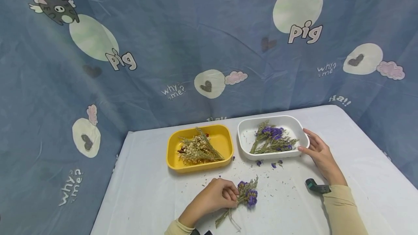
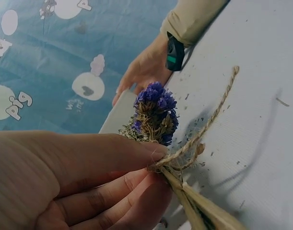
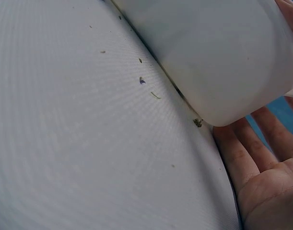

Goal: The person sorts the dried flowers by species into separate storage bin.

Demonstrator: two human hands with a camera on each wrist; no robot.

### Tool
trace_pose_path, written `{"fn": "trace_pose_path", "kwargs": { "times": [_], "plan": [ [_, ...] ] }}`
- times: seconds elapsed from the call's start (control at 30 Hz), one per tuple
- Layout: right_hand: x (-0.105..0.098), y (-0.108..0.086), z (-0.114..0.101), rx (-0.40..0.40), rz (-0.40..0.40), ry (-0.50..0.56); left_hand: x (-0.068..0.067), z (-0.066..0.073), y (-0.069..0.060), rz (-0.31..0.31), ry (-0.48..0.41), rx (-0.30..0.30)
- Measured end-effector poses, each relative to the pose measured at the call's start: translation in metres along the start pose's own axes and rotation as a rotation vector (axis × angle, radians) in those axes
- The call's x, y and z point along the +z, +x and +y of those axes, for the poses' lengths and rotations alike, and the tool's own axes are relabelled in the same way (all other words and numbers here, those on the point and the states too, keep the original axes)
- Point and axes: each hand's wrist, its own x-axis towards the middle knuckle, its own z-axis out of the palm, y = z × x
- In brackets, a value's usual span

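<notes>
My left hand (image 1: 217, 196) pinches a small dried flower bouquet (image 1: 250, 196) between thumb and fingers, low over the front of the table. In the left wrist view, twine (image 2: 218, 108) is tied round its stems (image 2: 204, 211) beside the fingertips, one end sticking out. Purple blooms (image 2: 157, 103) top the bunch. My right hand (image 1: 321, 153) holds the right end of a white tray (image 1: 242, 139), thumb at its front corner and fingers along its end wall. Inside that tray lie purple dried flowers (image 1: 274, 132) and greenish sprigs (image 1: 271, 147).
Left of the white tray stands a yellow tray (image 1: 225, 137) with cream dried flowers (image 1: 196, 149) and greenish stems. Loose purple petals (image 1: 273, 165) and crumbs are scattered over the white tablecloth (image 1: 143, 191). A blue printed curtain (image 1: 156, 46) hangs behind the table.
</notes>
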Motion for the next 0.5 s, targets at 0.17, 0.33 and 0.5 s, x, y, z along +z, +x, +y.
{"fn": "trace_pose_path", "kwargs": {
  "times": [0.17, 0.33, 0.5],
  "plan": [
    [0.0, 0.0004, 0.0008, -0.005, -0.002, 0.011, -0.0033, 0.0036, 0.0004, 0.016, 0.0, 0.005],
    [0.0006, 0.0007, 0.001, -0.002, 0.002, 0.014, -0.0061, 0.0063, 0.0032, 0.01, -0.017, -0.004],
    [0.0004, 0.0004, 0.0013, 0.002, 0.001, 0.006, -0.0086, 0.0091, 0.007, 0.018, -0.022, 0.007]
  ]
}}
